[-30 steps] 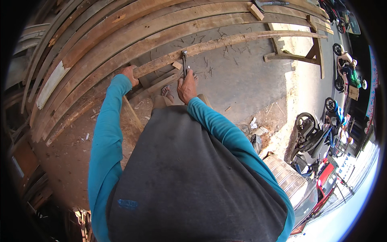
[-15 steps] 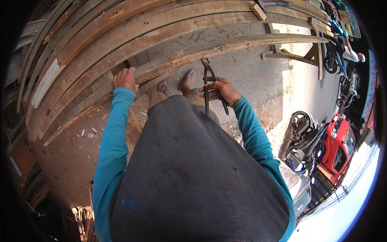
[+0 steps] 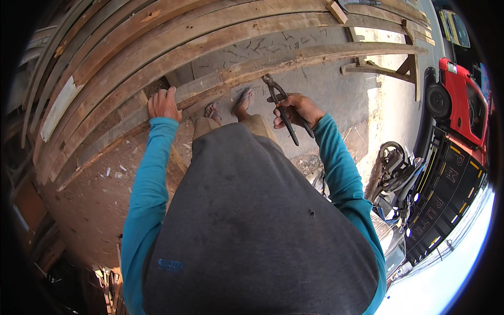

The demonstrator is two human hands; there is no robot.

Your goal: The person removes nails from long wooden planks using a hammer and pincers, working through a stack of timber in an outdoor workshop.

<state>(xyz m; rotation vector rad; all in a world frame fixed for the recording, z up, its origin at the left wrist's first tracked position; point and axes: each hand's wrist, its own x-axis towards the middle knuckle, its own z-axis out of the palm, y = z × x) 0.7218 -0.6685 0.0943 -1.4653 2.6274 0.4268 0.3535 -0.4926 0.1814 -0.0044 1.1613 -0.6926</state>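
My left hand (image 3: 164, 104) grips the near wooden beam (image 3: 194, 90), fingers curled over its far side. In my right hand (image 3: 303, 110) is a pair of dark pincers (image 3: 292, 135), its handles spread somewhat apart and pointing back toward me. The pincers' head is up against or just short of the beam's near edge, right of the left hand; whether it touches the wood I cannot tell. Rough, split wood shows along that edge of the beam.
Several long planks (image 3: 173, 42) lie side by side beyond the beam. A wood block (image 3: 337, 12) and a hammer (image 3: 362, 2) rest on them. A wooden trestle (image 3: 409, 71) supports the right end. Nails litter the ground. On the right are a motorcycle (image 3: 391, 168) and a red truck (image 3: 462, 100).
The pincers have tilted, their handle ends swinging right, and my right hand has shifted slightly right. My left hand stays on the beam. The red truck has moved farther along the road.
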